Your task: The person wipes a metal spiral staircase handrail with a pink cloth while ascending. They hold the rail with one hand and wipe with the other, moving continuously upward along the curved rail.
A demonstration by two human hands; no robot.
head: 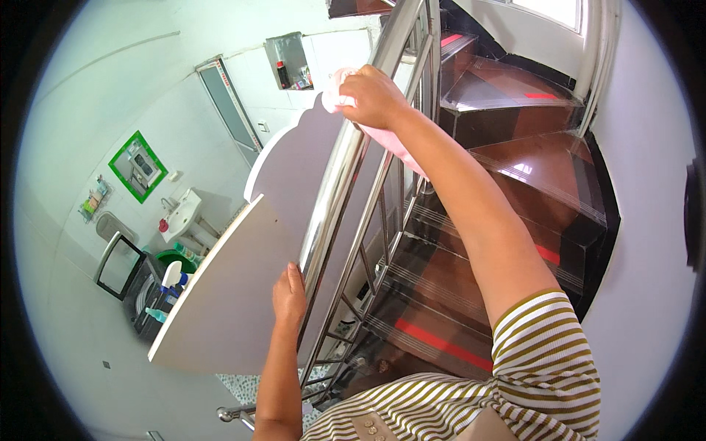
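A round stainless steel handrail (331, 193) slopes upward through the middle of the view. Higher up, my right hand (375, 96) is wrapped over the rail and grips a pink cloth (337, 93). Part of the cloth hangs down behind my forearm. Lower on the same rail, my left hand (289, 295) holds on with the thumb pointing up along the tube. Its fingertips are hidden around the rail. Below the handrail run thinner metal bars and balusters (380, 220).
Brown and black polished steps (529, 160) with red strips turn upward at the right. A pale panel (237, 308) stands left of the railing. Beyond it are a washing machine (146, 297) with its lid raised, a spray bottle (172, 275), a washbasin (183, 215) and a green-framed mirror (138, 166).
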